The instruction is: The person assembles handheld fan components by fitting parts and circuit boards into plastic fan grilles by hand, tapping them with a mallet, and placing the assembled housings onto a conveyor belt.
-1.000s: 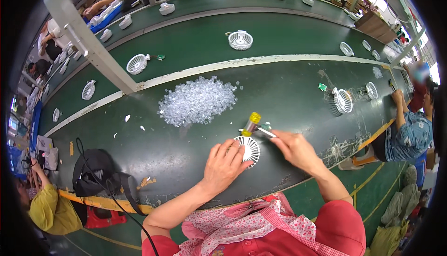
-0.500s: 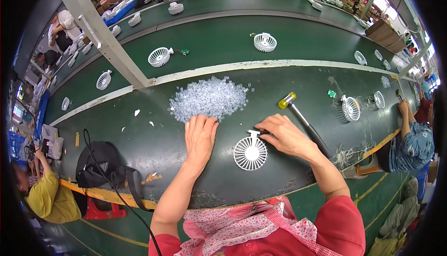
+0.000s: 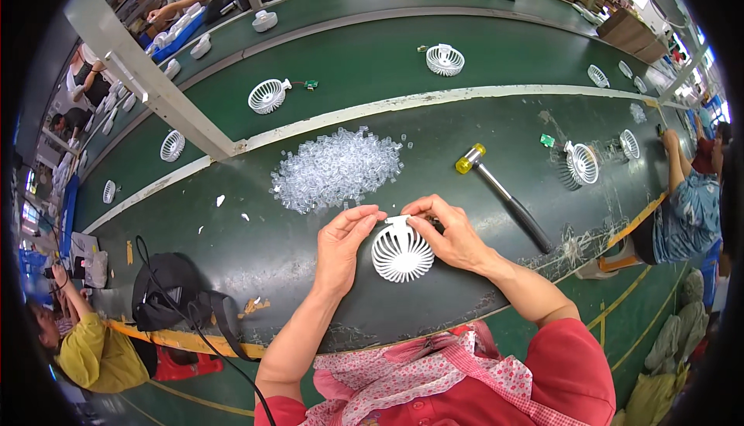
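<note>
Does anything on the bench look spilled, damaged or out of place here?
White scraps lie loose like litter left of the heap of clear pieces; a black bag clutters the bench; and a scratched, worn patch lies beside the hammer's handle.

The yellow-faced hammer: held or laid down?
Laid down: the hammer lies on the worktable, clear of the left hand and right hand.

Past the white fan guard (image 3: 404, 261) there's a gap to the bench's (image 3: 430, 147) back edge, clear-plastic heap (image 3: 339, 170) and yellow-faced mallet (image 3: 511, 203) either side.
</note>
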### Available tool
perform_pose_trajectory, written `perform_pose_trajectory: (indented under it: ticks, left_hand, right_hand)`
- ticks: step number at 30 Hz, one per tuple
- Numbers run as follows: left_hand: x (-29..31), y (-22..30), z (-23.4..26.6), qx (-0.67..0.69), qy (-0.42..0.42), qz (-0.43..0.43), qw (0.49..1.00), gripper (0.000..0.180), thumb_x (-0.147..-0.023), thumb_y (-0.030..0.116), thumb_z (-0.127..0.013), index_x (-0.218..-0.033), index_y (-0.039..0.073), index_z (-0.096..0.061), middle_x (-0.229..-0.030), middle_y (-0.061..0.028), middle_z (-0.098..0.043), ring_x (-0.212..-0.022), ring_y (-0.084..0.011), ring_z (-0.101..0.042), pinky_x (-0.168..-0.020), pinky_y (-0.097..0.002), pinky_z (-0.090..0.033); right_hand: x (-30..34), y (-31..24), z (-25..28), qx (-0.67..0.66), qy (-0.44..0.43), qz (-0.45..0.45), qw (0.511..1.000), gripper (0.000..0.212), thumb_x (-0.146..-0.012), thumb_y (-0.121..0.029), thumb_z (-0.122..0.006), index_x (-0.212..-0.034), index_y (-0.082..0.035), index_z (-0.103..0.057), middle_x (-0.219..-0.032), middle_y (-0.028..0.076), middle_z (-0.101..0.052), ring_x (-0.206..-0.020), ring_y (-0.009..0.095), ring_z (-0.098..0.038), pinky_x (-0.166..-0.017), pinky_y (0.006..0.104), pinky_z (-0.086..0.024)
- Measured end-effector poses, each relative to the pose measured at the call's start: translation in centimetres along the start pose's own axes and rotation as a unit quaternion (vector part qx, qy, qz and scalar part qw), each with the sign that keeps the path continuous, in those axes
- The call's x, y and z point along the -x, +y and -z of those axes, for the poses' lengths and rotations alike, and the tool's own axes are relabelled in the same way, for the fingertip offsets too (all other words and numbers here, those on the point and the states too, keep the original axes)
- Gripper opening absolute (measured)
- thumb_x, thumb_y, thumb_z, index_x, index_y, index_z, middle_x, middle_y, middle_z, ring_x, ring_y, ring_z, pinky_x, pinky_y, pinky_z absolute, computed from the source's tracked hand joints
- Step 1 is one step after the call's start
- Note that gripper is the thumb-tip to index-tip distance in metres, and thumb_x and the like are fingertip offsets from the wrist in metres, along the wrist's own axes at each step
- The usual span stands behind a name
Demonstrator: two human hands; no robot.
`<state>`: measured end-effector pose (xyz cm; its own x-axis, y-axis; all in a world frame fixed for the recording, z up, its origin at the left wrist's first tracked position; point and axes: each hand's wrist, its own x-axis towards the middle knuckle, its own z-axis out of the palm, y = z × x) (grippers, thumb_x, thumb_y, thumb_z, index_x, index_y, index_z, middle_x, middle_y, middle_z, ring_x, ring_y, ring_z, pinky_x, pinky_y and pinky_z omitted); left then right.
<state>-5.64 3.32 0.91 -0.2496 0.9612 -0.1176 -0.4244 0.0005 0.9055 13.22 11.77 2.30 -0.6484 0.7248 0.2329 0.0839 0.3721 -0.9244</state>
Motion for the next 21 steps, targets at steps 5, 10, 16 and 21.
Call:
perform_pose_trajectory:
  ticks: [5, 10, 16, 21]
  left_hand:
    - [0.2, -0.5, -0.4, 0.034, 0.004, 0.023, 0.999, 0.023, -0.094, 0.006, -0.063, -0.115, -0.003, -0.065, -0.106, -0.0111, -0.07, -0.098, -0.0135, -0.065, -0.091, -0.0264, -0.05]
    - [0.6, -0.5, -0.6, 0.012, 0.02, 0.025, 0.999, 0.025, -0.093, 0.006, -0.064, -0.117, -0.003, -0.066, -0.106, -0.0093, -0.071, -0.097, -0.0116, -0.064, -0.089, -0.0254, -0.05]
    - [1.2, -0.6, -1.3, -0.104, 0.025, -0.055, 0.993, 0.026, -0.093, 0.004, -0.064, -0.118, -0.001, -0.067, -0.107, -0.0073, -0.068, -0.097, -0.0101, -0.062, -0.088, -0.0239, -0.048]
    - [1.3, -0.6, -1.7, -0.171, 0.026, -0.099, 0.98, 0.024, -0.091, -0.001, -0.064, -0.114, -0.003, -0.068, -0.108, -0.0067, -0.067, -0.096, -0.0104, -0.062, -0.087, -0.0241, -0.048]
  right_hand:
    - [0.1, 0.2, -0.6, -0.002, 0.02, 0.008, 1.0, 0.016, -0.094, -0.005, -0.061, -0.106, 0.004, -0.056, -0.098, 0.014, -0.069, -0.088, 0.021, -0.069, -0.076, 0.0317, -0.056]
    - [0.0, 0.0, -0.9, 0.011, 0.032, 0.014, 0.999, 0.017, -0.094, -0.005, -0.061, -0.107, 0.004, -0.056, -0.096, 0.015, -0.068, -0.081, 0.02, -0.068, -0.07, 0.0323, -0.054]
    - [0.2, 0.0, -1.0, 0.055, 0.05, 0.026, 0.997, 0.016, -0.094, -0.004, -0.06, -0.106, 0.004, -0.056, -0.094, 0.016, -0.068, -0.078, 0.023, -0.068, -0.067, 0.0328, -0.053]
    - [0.2, 0.4, -1.2, 0.073, 0.069, 0.067, 0.993, 0.013, -0.094, -0.004, -0.06, -0.104, 0.004, -0.057, -0.093, 0.016, -0.067, -0.078, 0.025, -0.068, -0.066, 0.033, -0.053]
